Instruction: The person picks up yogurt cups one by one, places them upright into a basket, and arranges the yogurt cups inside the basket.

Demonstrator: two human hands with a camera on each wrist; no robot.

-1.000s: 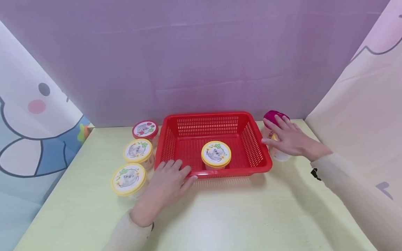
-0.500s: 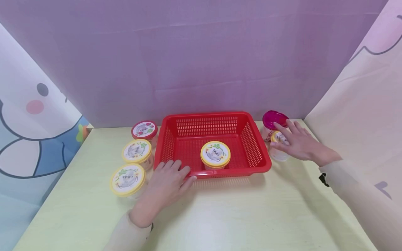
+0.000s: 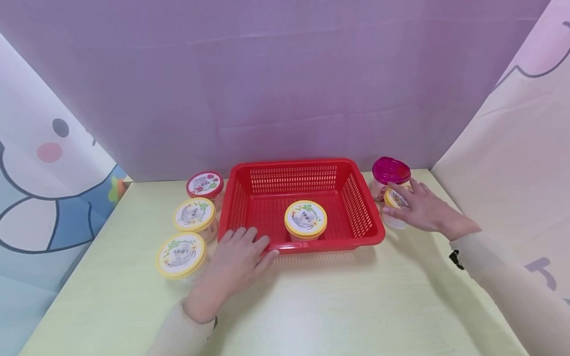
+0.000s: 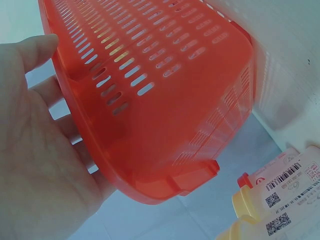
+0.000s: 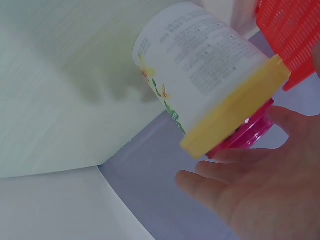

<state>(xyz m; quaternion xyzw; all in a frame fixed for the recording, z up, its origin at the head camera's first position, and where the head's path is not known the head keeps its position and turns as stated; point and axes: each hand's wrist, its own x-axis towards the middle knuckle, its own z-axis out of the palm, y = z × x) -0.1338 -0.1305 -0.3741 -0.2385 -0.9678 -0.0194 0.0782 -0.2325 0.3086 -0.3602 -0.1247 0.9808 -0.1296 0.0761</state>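
Observation:
A red perforated plastic basket point(image 3: 369, 237) stands mid-table. My left hand point(image 3: 236, 262) grips its near-left rim, fingers over the edge and thumb outside; the left wrist view shows the fingers passing behind the rim point(image 4: 92, 145). Inside the basket sits a round tub with a yellow-edged lid point(image 3: 306, 217). To the right, my right hand point(image 3: 425, 210) hovers at a yellow-lidded tub point(image 3: 394, 221), thumb by its side and fingers over the lid. In the right wrist view the fingers look apart from that tub point(image 5: 200, 65). Behind it stands a magenta-lidded tub point(image 3: 391, 170).
Left of the basket stand a red-lidded tub point(image 3: 205, 184) and two yellow-lidded tubs, a farther one point(image 3: 194, 214) and a nearer one point(image 3: 181, 254). A purple cloth wall point(image 3: 285, 99) closes the table point(image 3: 320, 306) at the back; printed cloths hang at both sides.
My right hand has drawn back from over the magenta lid to the yellow-lidded tub in front, lowering slightly in the last half second. The left hand and basket stay as they were.

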